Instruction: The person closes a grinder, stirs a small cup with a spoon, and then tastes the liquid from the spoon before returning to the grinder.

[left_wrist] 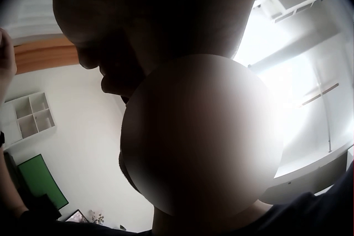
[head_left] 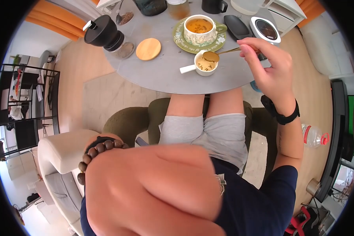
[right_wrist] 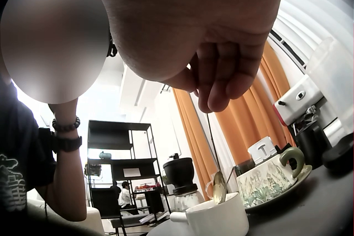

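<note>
My right hand (head_left: pixel 269 69) pinches the thin handle of a gold-coloured spoon (head_left: pixel 211 57). The spoon's bowl overlaps the rim of a small white side-handled cup (head_left: pixel 205 73), which has dark bits in it. In the right wrist view the spoon (right_wrist: pixel 219 187) hangs steeply down at the white cup (right_wrist: pixel 218 219). Raised close to the head camera, my left hand (head_left: pixel 153 185) fills the lower part of that view, its fingertips hidden; a beaded bracelet (head_left: pixel 98 149) circles that wrist. Just behind the small cup stands a relief-patterned teacup (head_left: pixel 200 37) of amber liquid on a green saucer (head_left: pixel 181 44).
On the round grey table (head_left: pixel 157 78) stand a black hand grinder (head_left: pixel 102 33), a round wooden lid (head_left: pixel 148 49), a dark oval dish (head_left: pixel 236 27) and a white digital scale (head_left: pixel 265 29). Mugs and a pitcher line the back. A plastic bottle (head_left: pixel 314 136) lies on the right.
</note>
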Available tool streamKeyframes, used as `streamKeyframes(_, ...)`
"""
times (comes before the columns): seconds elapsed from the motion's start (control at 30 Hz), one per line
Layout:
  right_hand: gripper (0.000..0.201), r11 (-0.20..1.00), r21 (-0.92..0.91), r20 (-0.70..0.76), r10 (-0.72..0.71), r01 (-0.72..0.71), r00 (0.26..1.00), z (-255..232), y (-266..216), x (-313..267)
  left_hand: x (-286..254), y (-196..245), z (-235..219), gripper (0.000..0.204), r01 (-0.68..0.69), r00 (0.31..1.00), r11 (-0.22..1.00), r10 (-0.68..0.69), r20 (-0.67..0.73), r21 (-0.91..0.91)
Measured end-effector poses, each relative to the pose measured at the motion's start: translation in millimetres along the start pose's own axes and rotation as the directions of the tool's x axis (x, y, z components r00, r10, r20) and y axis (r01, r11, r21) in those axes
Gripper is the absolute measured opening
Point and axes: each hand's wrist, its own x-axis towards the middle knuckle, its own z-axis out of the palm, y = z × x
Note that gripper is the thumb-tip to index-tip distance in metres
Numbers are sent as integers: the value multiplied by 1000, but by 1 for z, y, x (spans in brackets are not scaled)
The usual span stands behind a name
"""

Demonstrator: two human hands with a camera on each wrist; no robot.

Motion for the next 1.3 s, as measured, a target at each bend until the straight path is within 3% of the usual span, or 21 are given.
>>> streamKeyframes(0.03,11,1000,6,-1,9,-9,1000,-1,0,1,5,2,-3,25,-7,1000,1000,7,6,-4)
streamKeyframes(0.07,11,1000,2,-3,7,-7,1000,-1,-1,2,13,7,-7,27,203,976,968,-212,44,147)
streamKeyframes(0.1,11,1000,2,0,4,-4,1000,-1,-2,1,18,12,-11,30,395,904,870,-426,46,295)
streamKeyframes(0.17,11,1000,3,-10,-7,7,1000,-2,-2,3,14,5,-47,36,356,806,699,-566,174,621)
streamKeyframes(0.23,11,999,-14,-1,-39,39,999,-2,0,1,6,-13,-58,44,178,829,439,-549,106,881)
streamKeyframes(0.27,11,999,-10,-15,-41,41,999,-2,1,1,-2,-23,-64,44,165,826,437,-551,117,884)
streamKeyframes(0.33,11,1000,21,6,-13,13,1000,0,2,0,-21,-42,-77,51,3,879,372,-443,175,928)
streamKeyframes(0.37,11,1000,24,-7,-12,13,1000,1,1,0,-28,-48,-80,51,-8,875,373,-446,187,928)
streamKeyframes(0.43,11,999,34,19,-24,23,1000,1,2,-1,-40,-61,-86,52,97,910,383,-408,74,918)
streamKeyframes(0.47,11,999,33,7,-23,22,1000,1,2,-1,-47,-70,-90,60,75,930,385,-361,75,920)
streamKeyframes(0.57,10,998,22,-8,-66,66,998,3,2,-2,-60,-77,-96,58,10,938,326,-331,104,945)
streamKeyframes(0.83,13,998,29,29,-64,63,998,5,3,-5,-72,-76,-93,39,44,953,344,-296,64,938)
streamKeyframes(0.93,11,997,29,22,-70,69,997,7,2,-3,-73,-79,-89,31,147,942,412,-336,0,900)
streamKeyframes(1.0,10,997,34,24,-68,67,997,7,0,-3,-73,-82,-84,10,364,905,553,-401,-144,750)
streamKeyframes(1.03,10,997,39,28,-65,64,998,7,0,-3,-78,-83,-86,10,362,906,554,-400,-142,750)
streamKeyframes(1.1,10,997,42,28,-67,66,997,8,1,-3,-89,-87,-90,26,526,847,608,-440,-300,594)
streamKeyframes(1.13,10,997,46,29,-70,69,997,9,1,-3,-93,-87,-90,26,525,848,610,-439,-298,594)
streamKeyframes(1.2,10,996,58,30,-68,66,997,9,0,-3,-98,-90,-88,37,735,670,594,-564,-483,327)
streamKeyframes(1.23,10,995,74,33,-65,63,997,8,0,-3,-100,-90,-90,37,734,671,596,-563,-481,325)
streamKeyframes(1.3,11,995,72,28,-68,65,997,8,2,-3,-100,-88,-95,44,842,540,418,-661,-521,342)
